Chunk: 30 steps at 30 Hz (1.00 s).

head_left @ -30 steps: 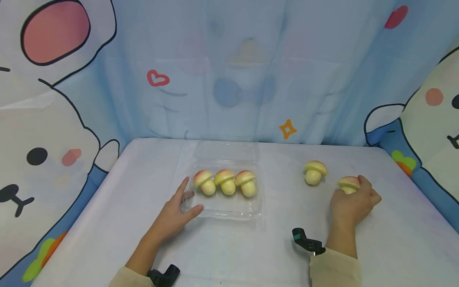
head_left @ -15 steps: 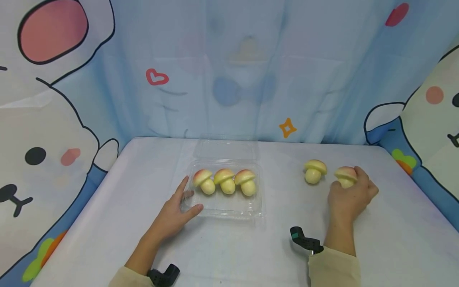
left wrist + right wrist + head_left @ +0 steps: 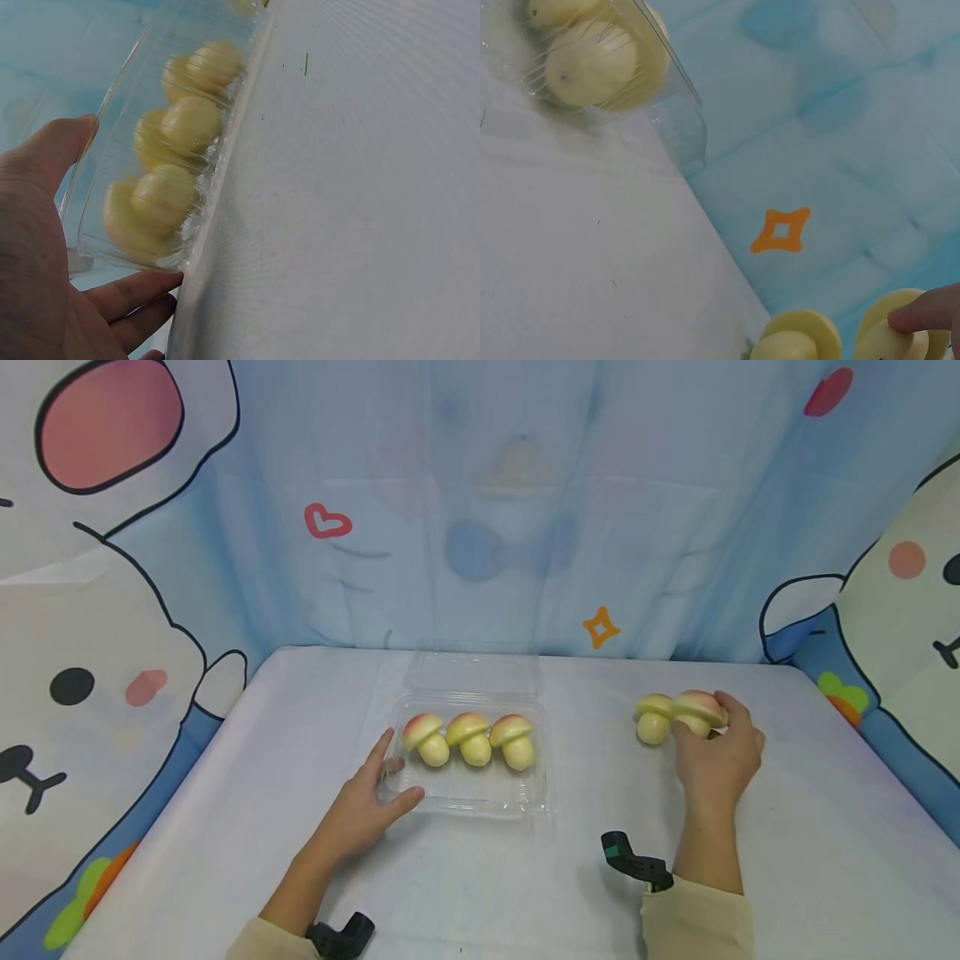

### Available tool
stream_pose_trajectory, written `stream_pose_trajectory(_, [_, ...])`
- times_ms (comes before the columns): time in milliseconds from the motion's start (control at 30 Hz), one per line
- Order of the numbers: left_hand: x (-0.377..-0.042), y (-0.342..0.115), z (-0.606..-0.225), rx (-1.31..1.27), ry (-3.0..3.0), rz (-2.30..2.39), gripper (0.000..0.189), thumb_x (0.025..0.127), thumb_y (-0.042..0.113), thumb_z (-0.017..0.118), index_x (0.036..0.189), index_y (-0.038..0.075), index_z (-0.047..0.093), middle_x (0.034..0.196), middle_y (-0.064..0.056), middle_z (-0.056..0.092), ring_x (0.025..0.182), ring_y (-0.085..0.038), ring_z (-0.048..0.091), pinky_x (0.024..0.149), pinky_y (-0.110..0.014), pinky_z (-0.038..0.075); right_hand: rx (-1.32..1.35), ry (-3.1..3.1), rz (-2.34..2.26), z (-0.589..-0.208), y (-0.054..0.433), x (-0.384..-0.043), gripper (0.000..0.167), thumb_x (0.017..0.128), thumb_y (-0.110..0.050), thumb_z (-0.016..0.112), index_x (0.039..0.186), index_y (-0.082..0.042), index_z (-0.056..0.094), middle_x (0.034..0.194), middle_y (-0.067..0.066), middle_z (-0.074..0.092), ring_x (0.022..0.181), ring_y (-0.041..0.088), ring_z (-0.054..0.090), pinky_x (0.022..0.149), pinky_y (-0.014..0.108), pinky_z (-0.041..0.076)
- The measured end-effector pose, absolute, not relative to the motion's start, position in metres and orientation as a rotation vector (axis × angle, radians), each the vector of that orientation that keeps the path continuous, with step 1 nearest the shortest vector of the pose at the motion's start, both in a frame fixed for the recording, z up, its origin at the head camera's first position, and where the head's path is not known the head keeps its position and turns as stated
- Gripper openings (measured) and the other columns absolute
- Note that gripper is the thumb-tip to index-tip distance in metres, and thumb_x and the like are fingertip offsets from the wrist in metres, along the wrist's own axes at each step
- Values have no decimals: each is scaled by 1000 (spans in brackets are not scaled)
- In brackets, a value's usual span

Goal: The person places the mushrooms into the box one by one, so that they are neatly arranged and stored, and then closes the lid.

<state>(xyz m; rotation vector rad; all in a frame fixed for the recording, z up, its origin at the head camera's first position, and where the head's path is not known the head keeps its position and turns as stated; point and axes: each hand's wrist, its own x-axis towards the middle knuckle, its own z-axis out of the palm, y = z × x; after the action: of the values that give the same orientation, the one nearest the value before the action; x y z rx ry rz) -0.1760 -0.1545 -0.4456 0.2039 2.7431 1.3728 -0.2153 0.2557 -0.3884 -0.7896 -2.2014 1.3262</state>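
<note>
My right hand [image 3: 717,766] pinches a toy mushroom [image 3: 699,703] with a pinkish-yellow cap and pale stem, between thumb and fingers. Right beside it, on its left, stands another toy mushroom [image 3: 653,727], the two overlapping in the head view. A clear plastic clamshell box [image 3: 468,793] lies with its lid raised back, and 3 more mushrooms [image 3: 475,747] sit in a row inside. At the box's left side my left hand [image 3: 362,812] is spread. In the left wrist view, its thumb [image 3: 69,142] touches the rim and its fingers [image 3: 139,292] reach the lower corner.
A white cloth covers the table [image 3: 510,893]. Behind it hangs a blue printed curtain [image 3: 487,510] with cartoon animals at both sides. Black camera mounts [image 3: 637,862] sit on both wrists, over beige sleeves [image 3: 697,922].
My right hand has moved left and slightly away with its mushroom, bringing it up beside the standing one. The left hand and the box have stayed in place.
</note>
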Motion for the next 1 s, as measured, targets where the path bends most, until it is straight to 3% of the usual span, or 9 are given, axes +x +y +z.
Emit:
stream_pose_trajectory(467, [-176,-155,-445,190,2737,1372,95,96,47,70,168,27,11,154,-14,55,152,-42,36,119,-68,27,-591,-2312,1403,-375,230,-215,71,96,-20,69,161,-19,38,160,16,39,135,34,59,102,48,55])
stream_pose_trajectory(567, [-175,-155,-445,192,2735,1372,95,96,48,70,168,27,10,154,-14,54,152,-42,36,119,-68,27,-572,-2326,1404,-373,227,-214,71,96,-20,69,160,-20,39,160,15,40,135,34,59,86,29,60])
stream_pose_trajectory(667, [-176,-155,-445,193,2733,1376,95,96,47,70,168,27,10,154,-14,54,152,-41,36,119,-68,27,-559,-2326,1417,-371,225,-214,71,96,-20,69,160,-19,40,160,15,40,134,34,60,73,13,52])
stream_pose_trajectory(1000, [-177,-155,-446,193,2723,1386,95,96,48,70,168,28,10,155,-13,54,153,-41,36,119,-68,27,-447,-2364,1477,-364,207,-213,70,95,-23,73,158,-21,42,159,13,46,128,30,62,81,18,51])
